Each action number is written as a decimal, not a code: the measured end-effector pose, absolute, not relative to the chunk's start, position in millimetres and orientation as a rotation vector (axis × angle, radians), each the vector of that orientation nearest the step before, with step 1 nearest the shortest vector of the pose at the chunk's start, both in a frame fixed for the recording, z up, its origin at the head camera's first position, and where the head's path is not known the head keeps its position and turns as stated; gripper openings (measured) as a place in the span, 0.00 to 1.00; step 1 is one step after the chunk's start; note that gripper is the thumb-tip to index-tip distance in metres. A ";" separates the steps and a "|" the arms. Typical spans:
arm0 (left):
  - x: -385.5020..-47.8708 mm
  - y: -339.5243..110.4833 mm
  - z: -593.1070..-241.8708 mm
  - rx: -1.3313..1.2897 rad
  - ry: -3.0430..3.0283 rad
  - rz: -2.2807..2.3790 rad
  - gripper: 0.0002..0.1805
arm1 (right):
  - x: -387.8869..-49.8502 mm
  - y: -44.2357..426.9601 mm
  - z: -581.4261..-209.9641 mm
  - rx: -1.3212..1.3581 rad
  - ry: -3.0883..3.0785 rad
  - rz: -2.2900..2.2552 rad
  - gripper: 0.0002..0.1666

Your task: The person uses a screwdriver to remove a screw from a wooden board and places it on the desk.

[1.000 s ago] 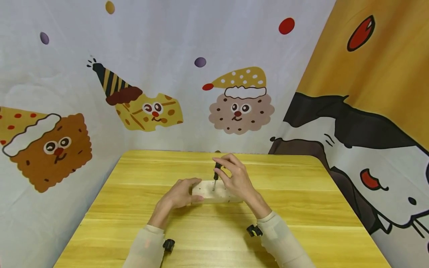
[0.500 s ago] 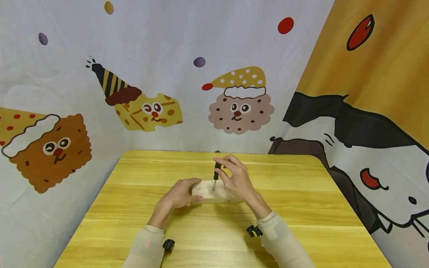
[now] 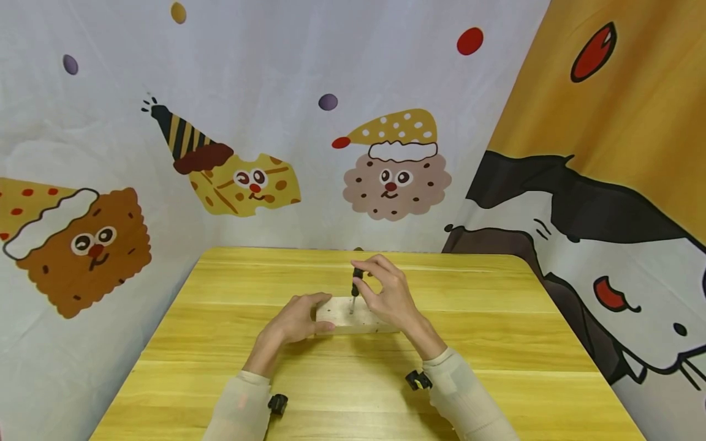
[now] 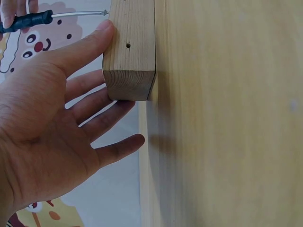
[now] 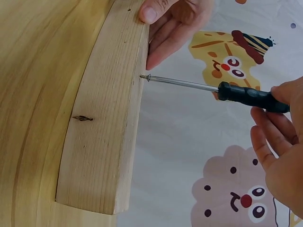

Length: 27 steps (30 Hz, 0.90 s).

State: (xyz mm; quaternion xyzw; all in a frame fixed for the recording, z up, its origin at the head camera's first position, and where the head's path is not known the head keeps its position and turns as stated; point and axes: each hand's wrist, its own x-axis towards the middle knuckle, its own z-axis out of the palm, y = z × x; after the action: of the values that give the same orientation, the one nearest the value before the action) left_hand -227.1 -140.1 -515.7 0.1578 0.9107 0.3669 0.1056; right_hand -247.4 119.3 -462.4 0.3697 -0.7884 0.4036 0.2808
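A pale wooden block lies on the table, a small hole showing near its left end. My left hand holds that end, thumb on the near side and fingers on the far side; the little finger is apart from the wood. In my right hand, thumb and fingertips pinch the black handle of a screwdriver. The tool stands nearly upright over the block. Its metal tip meets a small screw at the block's top face; how deep the screw sits is hard to tell.
The yellow wood-grain table extends around the block on all sides. Behind it hangs a white cloth backdrop printed with cartoon figures. A small black device is at the left wrist, another black device at the right.
Between the earlier frames and now, the right hand's fingers shift very slightly on the screwdriver handle. Block and left hand stay where they were.
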 end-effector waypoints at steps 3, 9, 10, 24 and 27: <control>-226.9 -140.0 -515.9 0.469 2.681 1.084 0.43 | -248.0 118.8 -462.9 1.004 -2.101 1.089 0.22; -226.7 -139.9 -515.9 0.464 2.683 1.088 0.43 | -249.3 118.1 -463.3 1.002 -2.103 1.086 0.21; -226.6 -139.9 -515.8 0.463 2.682 1.090 0.43 | -249.5 118.0 -463.2 1.000 -2.102 1.084 0.21; -225.5 -138.5 -513.9 0.444 2.691 1.086 0.42 | -248.2 121.0 -462.2 1.006 -2.123 1.071 0.24; -225.7 -138.3 -513.9 0.447 2.691 1.087 0.42 | -247.5 121.1 -461.1 1.010 -2.126 1.083 0.24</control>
State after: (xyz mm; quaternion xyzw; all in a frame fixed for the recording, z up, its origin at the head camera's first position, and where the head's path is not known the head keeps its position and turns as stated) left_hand -225.7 -138.3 -513.9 0.1515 0.9116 0.3682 0.1021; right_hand -247.5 121.1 -461.1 0.3753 -0.7897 0.4021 0.2718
